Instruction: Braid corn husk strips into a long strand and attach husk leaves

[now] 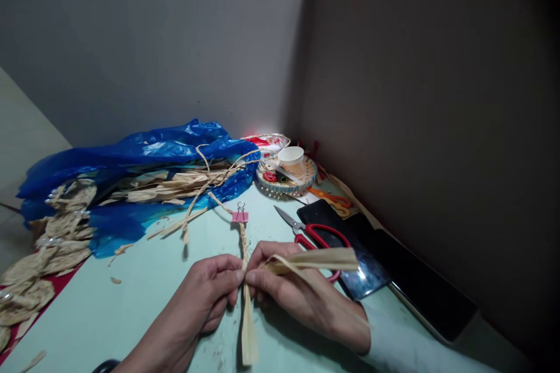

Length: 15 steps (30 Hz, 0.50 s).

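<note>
A thin braid of dry straw-coloured husk strips (244, 239) runs toward me from a pink binder clip (240, 217) on the table. My left hand (216, 287) pinches the braid's lower end between thumb and forefinger. From the other side my right hand (280, 280) pinches at the same spot, fingers closed on a husk strip. One loose wide strip (249, 338) hangs down below the fingers. Another strip (336, 259) sticks out to the right across the back of my right hand.
Red-handled scissors (321, 236) lie right of my right hand, partly over a dark phone (363, 271). Beyond is a larger black device (420, 280). A woven tray (286, 185) holds a white cup (291, 155). Left stands a blue plastic bag (131, 148) with husks (175, 183) and braided pieces (65, 224).
</note>
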### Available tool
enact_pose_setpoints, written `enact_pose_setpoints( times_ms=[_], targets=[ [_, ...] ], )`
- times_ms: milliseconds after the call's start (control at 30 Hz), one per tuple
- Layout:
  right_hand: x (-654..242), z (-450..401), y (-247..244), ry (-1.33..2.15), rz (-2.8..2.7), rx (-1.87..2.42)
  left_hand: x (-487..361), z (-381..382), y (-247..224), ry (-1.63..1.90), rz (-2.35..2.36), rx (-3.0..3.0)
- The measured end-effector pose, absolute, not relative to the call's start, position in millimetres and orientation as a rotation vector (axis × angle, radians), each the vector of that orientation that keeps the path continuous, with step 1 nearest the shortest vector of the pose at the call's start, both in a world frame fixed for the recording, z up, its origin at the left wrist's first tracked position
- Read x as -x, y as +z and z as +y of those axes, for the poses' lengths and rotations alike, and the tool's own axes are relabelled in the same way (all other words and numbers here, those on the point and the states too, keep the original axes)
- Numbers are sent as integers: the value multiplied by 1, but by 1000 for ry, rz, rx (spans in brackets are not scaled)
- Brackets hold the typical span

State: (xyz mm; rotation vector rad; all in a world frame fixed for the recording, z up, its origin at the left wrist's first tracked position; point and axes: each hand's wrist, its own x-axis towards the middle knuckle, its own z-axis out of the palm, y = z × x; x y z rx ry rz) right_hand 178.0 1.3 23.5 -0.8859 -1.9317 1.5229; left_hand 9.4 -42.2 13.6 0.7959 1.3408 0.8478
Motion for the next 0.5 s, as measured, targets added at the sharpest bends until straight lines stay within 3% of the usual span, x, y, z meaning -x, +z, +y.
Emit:
enact_pose_setpoints(
  times_ms=[200, 500],
  targets=[
    [-181, -1, 31, 1226, -2154, 918, -8, -35, -3, 919, 1342, -890],
    [-174, 11, 20, 1926, -1367, 902, -10, -33, -3, 918, 1398, -903]
  ],
)
